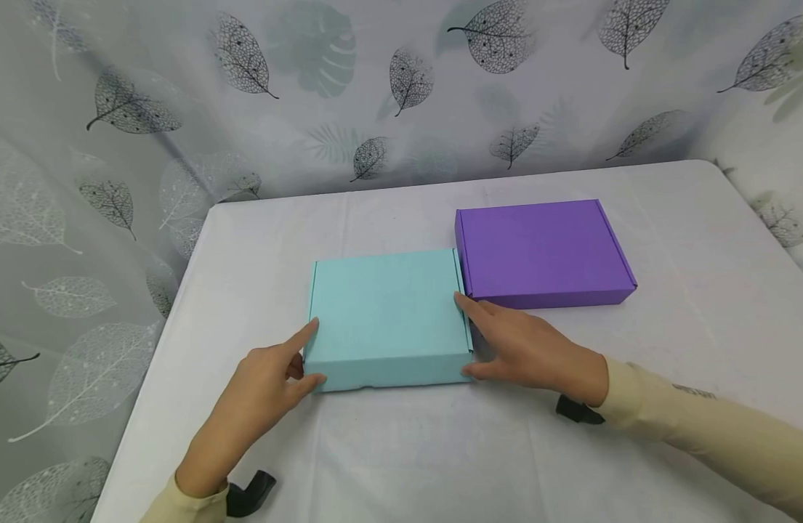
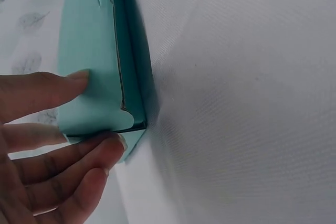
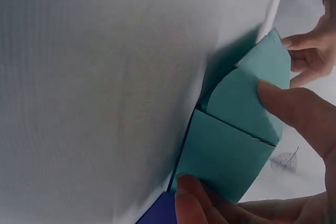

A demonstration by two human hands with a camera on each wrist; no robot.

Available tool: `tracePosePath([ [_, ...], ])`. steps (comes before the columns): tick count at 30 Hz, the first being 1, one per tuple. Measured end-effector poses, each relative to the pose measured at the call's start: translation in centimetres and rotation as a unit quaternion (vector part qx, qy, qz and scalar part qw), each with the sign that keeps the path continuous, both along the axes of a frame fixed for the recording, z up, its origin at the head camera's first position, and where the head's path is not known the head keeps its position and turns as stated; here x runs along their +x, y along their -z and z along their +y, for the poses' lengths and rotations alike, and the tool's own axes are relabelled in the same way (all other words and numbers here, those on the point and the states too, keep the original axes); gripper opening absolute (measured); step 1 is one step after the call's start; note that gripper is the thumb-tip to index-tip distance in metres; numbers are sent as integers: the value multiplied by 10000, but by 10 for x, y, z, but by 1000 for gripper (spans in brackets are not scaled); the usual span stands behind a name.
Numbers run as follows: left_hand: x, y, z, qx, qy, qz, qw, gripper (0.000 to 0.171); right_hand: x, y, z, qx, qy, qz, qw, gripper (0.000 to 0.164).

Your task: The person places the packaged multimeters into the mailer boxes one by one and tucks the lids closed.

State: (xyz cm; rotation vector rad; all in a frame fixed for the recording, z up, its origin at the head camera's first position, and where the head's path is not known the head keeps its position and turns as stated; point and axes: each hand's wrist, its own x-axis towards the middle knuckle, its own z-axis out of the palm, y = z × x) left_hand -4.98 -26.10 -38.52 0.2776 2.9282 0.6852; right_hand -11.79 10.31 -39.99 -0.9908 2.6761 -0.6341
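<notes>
A flat light-teal cardboard box (image 1: 384, 309), lid closed, lies near the middle of the table. My left hand (image 1: 257, 388) holds its front left corner, thumb on the front face and the other fingers at the left side. At the opposite end my right hand (image 1: 535, 352) holds the front right corner, with the thumb (image 3: 296, 106) on the front and fingers along the right side. In the left wrist view, the lower front edge of the teal box (image 2: 86, 40) has a slightly uneven flap. Its underside is hidden.
A closed purple box (image 1: 545, 250) lies behind and to the right, close against the teal box's right side. White cloth covers the table (image 1: 408, 457). A leaf-patterned curtain (image 1: 309, 109) hangs behind and at the left.
</notes>
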Motion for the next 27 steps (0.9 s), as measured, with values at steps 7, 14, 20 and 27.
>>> tracePosePath([
  [7, -1, 0, 8, -559, 137, 353, 9977, 82, -2, 5, -3, 248, -310, 824, 9958, 107],
  [14, 1, 2, 13, -963, 146, 646, 9931, 84, -3, 6, -5, 440, -441, 1117, 9918, 108],
  [20, -1, 3, 22, -1355, 70, 660, 9885, 87, -2, 9, -7, 399, -652, 1536, 9852, 104],
  [27, -1, 6, 28, -1749, 221, 1036, 9789, 82, -3, 11, -11, 414, -809, 1939, 9768, 98],
])
